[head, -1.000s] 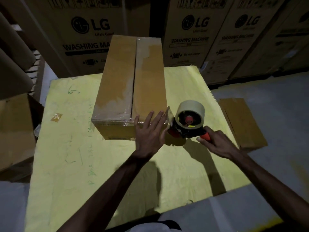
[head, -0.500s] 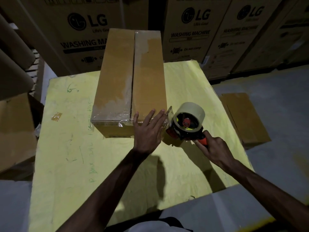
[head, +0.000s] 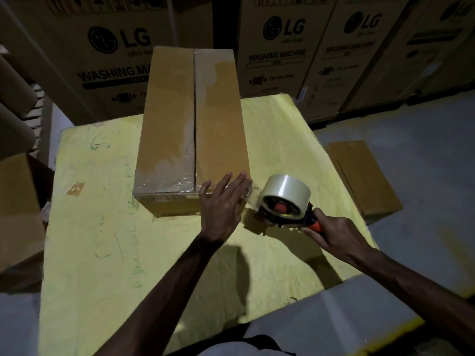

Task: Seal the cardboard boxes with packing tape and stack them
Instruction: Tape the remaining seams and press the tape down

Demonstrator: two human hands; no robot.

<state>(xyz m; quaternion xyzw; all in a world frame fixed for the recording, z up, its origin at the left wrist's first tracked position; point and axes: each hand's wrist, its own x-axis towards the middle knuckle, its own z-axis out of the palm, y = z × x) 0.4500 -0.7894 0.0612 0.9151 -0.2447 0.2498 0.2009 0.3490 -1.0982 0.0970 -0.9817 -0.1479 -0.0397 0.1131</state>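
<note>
- Here, a long cardboard box (head: 192, 129) lies on the yellow-covered worktop (head: 102, 227), its short end toward the person. The seam between its two top flaps runs along its length.
- Clear tape shines on the near left corner and on the far end of the box top.
- The left hand (head: 221, 204) is flat, with the fingers straight and close together, and it presses on the near right corner of the cardboard box.
- The right hand (head: 334, 235) is curled round the orange handle of the tape dispenser (head: 282, 209), which is just beside that same corner.
- The pale tape roll (head: 285, 191) sits on the dispenser. A short tape strip (head: 248, 194) stretches from it to the corner, under the left fingertips.
- A small brown tape scrap (head: 74, 187) sticks on the worktop at the left, well apart from the box.
- On the grey floor (head: 411, 150) to the right lies a smaller carton (head: 359, 176).
- Behind the worktop stand big washing machine cartons (head: 277, 47) with the LG print.
</note>
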